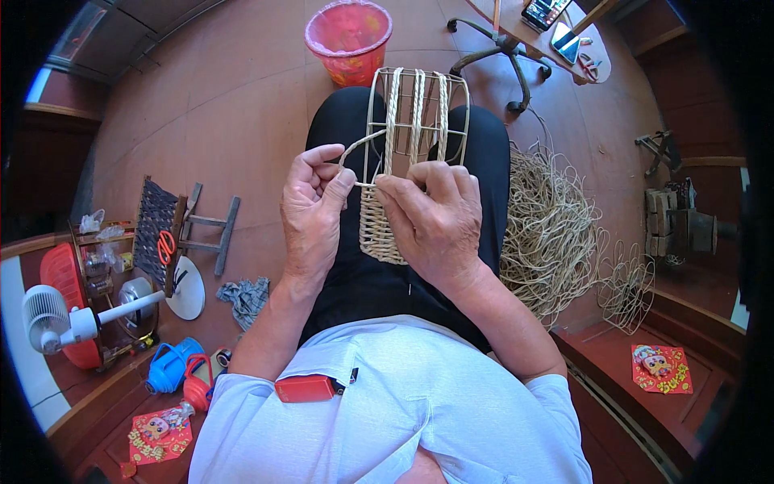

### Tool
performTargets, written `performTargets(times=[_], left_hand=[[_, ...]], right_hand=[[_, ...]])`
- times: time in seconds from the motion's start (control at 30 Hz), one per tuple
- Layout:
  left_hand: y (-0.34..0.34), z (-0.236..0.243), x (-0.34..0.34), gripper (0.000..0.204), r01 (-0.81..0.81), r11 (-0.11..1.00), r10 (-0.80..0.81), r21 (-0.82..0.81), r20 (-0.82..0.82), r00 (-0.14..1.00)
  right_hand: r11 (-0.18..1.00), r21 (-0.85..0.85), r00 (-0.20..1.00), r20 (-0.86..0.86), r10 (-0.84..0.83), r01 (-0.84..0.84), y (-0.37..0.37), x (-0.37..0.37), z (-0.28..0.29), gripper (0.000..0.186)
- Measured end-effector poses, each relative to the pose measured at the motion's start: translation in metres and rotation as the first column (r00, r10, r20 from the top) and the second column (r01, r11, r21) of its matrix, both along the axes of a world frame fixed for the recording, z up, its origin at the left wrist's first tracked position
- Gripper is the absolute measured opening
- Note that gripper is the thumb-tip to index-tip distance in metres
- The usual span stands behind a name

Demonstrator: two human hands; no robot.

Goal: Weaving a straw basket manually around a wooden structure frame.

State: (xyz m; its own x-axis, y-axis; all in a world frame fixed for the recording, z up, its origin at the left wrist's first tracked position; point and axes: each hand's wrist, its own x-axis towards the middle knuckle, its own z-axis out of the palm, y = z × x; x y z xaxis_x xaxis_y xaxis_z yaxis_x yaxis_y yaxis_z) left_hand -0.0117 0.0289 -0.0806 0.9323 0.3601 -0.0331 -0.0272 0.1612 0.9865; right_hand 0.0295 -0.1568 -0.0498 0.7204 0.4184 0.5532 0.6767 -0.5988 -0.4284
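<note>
A half-woven basket [380,227] with a wire frame rests on my lap between my thighs. Pale cord fills its near end in tight rows, while three braided strands run lengthwise over the bare wires at the far end. My left hand [316,198] pinches a loose length of cord [360,142] that loops up and over to the frame, left of the basket. On the basket's upper side, at the edge of the woven rows, my right hand [439,211] grips the cord with thumb and forefinger. Its other fingers are curled, and they hide part of the weave.
A large heap of cord [552,226] lies on the floor to my right, beside a bare wire frame [627,286]. Ahead stand a red bucket [348,40] and a wheeled chair base [504,52]. At left are a folding stool [161,230], orange scissors [166,247] and a fan [48,319].
</note>
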Motion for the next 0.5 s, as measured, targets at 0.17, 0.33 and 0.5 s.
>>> performTargets(times=[0.17,0.33,0.5], left_hand=[[-0.004,-0.006,0.001,0.037,-0.001,0.999,-0.001,-0.052,-0.03,1.0],[-0.005,-0.017,-0.005,0.031,-0.006,0.983,-0.013,-0.186,-0.1,0.995],[-0.006,-0.014,-0.014,0.033,-0.041,0.999,0.04,-0.009,-0.115,0.993]], right_hand=[[0.998,-0.06,0.999,-0.011,-0.031,0.03,0.014,0.003,0.002,0.011],[0.995,-0.035,0.995,-0.042,-0.092,0.091,0.022,0.001,-0.001,0.015],[0.997,-0.03,0.993,-0.088,-0.076,0.074,0.023,-0.001,-0.003,0.016]])
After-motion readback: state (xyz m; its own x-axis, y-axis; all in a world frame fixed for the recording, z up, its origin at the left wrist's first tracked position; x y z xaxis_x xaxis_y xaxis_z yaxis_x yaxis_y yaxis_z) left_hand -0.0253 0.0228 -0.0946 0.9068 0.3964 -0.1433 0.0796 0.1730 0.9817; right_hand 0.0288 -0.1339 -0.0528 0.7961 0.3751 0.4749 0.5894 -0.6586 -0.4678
